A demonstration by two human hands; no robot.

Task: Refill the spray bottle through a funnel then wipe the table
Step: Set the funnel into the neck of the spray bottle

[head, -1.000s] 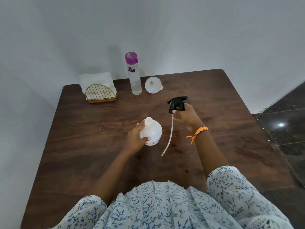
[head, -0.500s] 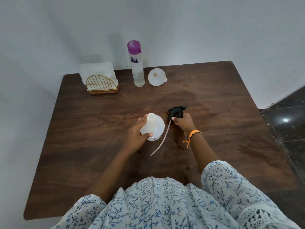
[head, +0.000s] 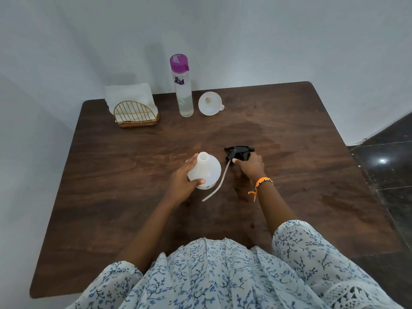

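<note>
Dark wood table [head: 133,197]: left hand [head: 180,184] grips open spray bottle [head: 206,172], right hand [head: 250,167] pinches trigger head [head: 239,152]; dip tube [head: 215,188] could drip or nudge the bottle over.

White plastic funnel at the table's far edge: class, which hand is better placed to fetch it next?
Probably the right hand: it only needs to release the black trigger sprayer head, and the white plastic funnel lies ahead. The left hand steadies the open white spray bottle.

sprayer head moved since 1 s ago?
Yes. The right hand has lowered the sprayer head onto the table, beside the spray bottle.
</note>
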